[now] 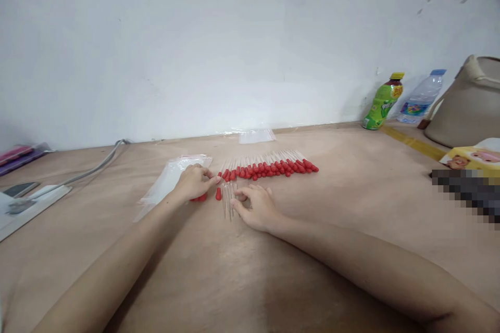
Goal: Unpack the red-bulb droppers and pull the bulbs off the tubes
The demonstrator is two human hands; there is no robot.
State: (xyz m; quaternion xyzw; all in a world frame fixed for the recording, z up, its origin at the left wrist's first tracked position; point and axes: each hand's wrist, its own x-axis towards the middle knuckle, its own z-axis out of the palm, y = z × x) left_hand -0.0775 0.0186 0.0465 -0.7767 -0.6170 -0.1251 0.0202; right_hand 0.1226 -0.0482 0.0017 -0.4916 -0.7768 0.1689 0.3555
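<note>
Midway across the tan tabletop (332, 281), the two hands sit apart: the left hand (195, 182) bends its fingertips to the left end of a row of red-ended sticks (272, 167), the right hand (255, 207) curls beside thin bare sticks (227, 200) — whether either grips anything, I cannot tell. One red cap (218, 194) lies between the hands, and clear plastic bags (166, 179) lie by the left.

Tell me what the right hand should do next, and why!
Perhaps the right hand should lift one of the thin tubes beside it: they show no red tops, a loose red bulb lies next to them, and the row behind has red ends.
</note>
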